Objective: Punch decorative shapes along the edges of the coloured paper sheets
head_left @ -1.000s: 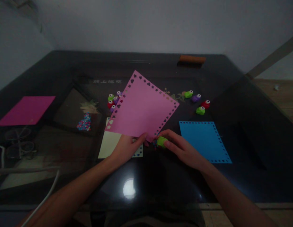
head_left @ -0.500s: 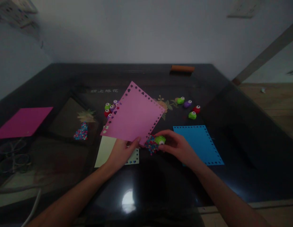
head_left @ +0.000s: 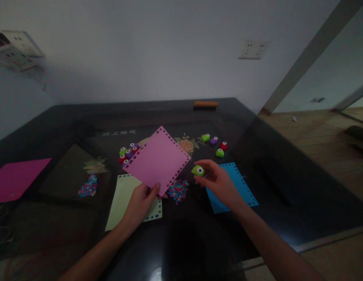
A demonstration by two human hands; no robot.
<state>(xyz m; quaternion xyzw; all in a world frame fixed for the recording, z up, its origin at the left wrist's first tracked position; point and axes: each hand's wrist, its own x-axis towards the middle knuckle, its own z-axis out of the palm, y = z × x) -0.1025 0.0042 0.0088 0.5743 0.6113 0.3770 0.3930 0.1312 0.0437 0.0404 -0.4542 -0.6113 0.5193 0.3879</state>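
My left hand (head_left: pixel 144 200) pinches the lower corner of a light pink sheet of paper (head_left: pixel 158 160), held up at a tilt. Star and heart holes run along the sheet's edges. Between finger and thumb, my right hand (head_left: pixel 218 180) grips a green craft hole punch (head_left: pixel 198 170) with a big round eye, apart from the sheet. Below the sheet's right edge lies a heap of punched paper bits (head_left: pixel 178 190). A pale green sheet (head_left: pixel 119 203) with holes is partly under my left hand. Beneath my right hand is a blue sheet (head_left: pixel 242 191), also punched along its edges.
Several coloured punches (head_left: pixel 122 151) cluster behind the pink sheet, and several more, including a red punch (head_left: pixel 223 145), sit at the back right. Another heap of bits (head_left: pixel 89 186) and a magenta sheet (head_left: pixel 17 179) lie left. A brown roll (head_left: pixel 205 104) rests near the wall.
The head view has shifted up and right. The green punch in my right hand has moved away from the pink sheet and the heap of bits and turned. My left hand still holds the sheet.
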